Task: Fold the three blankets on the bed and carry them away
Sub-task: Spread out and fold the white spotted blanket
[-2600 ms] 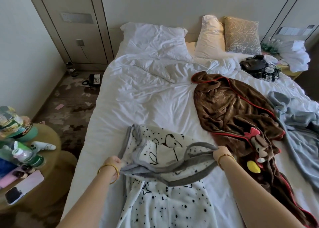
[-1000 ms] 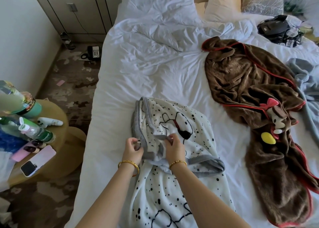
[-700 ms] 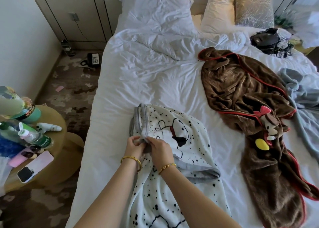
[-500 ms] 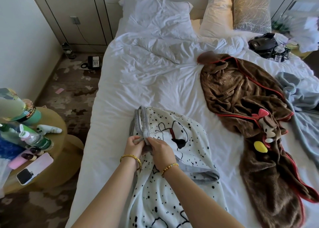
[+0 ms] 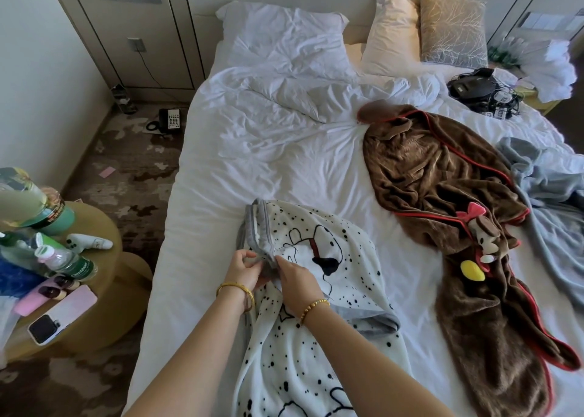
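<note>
Hands (image 5: 268, 271) (both) on blanket hem (image 5: 257, 227)

A white, black-spotted, grey-edged blanket (image 5: 331, 258) lies near, a brown, red-trimmed blanket (image 5: 442, 195) right, a pale blue-grey blanket (image 5: 553, 195) far right.

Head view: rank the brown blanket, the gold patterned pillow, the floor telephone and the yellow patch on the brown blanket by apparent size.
1. brown blanket
2. gold patterned pillow, though farthest away
3. floor telephone
4. yellow patch

The last two look close; nearness makes their order unsure.
</note>
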Demonstrator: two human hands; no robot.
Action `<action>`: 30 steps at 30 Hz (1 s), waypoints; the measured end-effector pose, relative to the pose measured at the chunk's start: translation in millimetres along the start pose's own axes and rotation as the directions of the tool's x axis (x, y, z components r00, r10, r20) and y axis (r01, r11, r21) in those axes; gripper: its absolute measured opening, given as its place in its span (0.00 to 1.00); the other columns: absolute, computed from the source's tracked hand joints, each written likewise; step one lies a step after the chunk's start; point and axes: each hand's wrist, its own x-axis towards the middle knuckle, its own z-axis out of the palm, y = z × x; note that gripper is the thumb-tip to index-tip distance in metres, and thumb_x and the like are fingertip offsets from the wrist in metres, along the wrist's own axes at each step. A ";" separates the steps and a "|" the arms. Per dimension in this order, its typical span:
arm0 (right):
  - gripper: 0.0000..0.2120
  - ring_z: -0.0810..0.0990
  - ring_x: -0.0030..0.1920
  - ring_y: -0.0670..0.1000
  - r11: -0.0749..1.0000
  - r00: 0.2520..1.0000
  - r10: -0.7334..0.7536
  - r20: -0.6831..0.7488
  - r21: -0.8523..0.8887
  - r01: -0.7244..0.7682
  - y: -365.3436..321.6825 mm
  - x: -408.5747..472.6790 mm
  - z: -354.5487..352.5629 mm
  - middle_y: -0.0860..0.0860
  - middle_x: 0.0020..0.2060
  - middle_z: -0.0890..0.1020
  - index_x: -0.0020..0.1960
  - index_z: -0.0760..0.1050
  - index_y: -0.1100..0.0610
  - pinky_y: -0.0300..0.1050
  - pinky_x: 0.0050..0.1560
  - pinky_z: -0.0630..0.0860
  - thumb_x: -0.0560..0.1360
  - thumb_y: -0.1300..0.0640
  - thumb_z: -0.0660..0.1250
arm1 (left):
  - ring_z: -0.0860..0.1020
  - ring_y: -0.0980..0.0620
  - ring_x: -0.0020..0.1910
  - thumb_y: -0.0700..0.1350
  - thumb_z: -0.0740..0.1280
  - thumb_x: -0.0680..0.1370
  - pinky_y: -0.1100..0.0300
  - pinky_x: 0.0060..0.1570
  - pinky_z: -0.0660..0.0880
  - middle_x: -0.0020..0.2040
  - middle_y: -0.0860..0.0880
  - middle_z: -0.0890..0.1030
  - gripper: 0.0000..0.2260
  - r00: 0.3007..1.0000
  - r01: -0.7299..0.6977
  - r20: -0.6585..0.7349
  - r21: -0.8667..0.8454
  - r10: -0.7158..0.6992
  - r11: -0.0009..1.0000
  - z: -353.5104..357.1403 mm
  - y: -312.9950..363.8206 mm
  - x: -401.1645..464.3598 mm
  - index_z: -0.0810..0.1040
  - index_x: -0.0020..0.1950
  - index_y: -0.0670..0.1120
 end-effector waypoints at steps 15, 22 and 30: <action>0.11 0.79 0.44 0.57 0.996 0.995 0.052 -0.088 -0.063 -0.058 -22.6 -3.0 -12.1 0.55 0.46 0.80 0.58 0.67 0.58 0.45 0.37 0.70 0.76 0.66 0.57 | 0.82 0.41 0.42 0.37 0.64 0.76 0.49 0.44 0.81 0.44 0.40 0.82 0.12 0.973 -0.230 0.076 0.272 0.218 0.934 2.5 9.3 -15.4 0.68 0.44 0.55; 0.22 0.74 0.57 0.55 0.993 0.987 -0.111 -0.120 0.025 0.115 -15.7 -2.2 -10.3 0.52 0.59 0.77 0.67 0.67 0.55 0.46 0.55 0.72 0.74 0.67 0.55 | 0.80 0.42 0.43 0.49 0.59 0.80 0.54 0.38 0.79 0.50 0.37 0.78 0.13 0.996 -0.063 0.057 -0.031 0.065 0.998 11.5 17.5 -15.7 0.70 0.60 0.43; 0.17 0.75 0.57 0.51 0.948 0.990 0.084 -0.113 0.314 -0.045 1.2 -8.5 -9.6 0.52 0.56 0.78 0.64 0.72 0.55 0.47 0.63 0.69 0.78 0.52 0.58 | 0.76 0.50 0.33 0.41 0.63 0.78 0.61 0.27 0.75 0.39 0.45 0.77 0.03 0.998 -0.055 0.018 -0.007 0.055 0.998 23.8 24.7 -11.6 0.72 0.51 0.47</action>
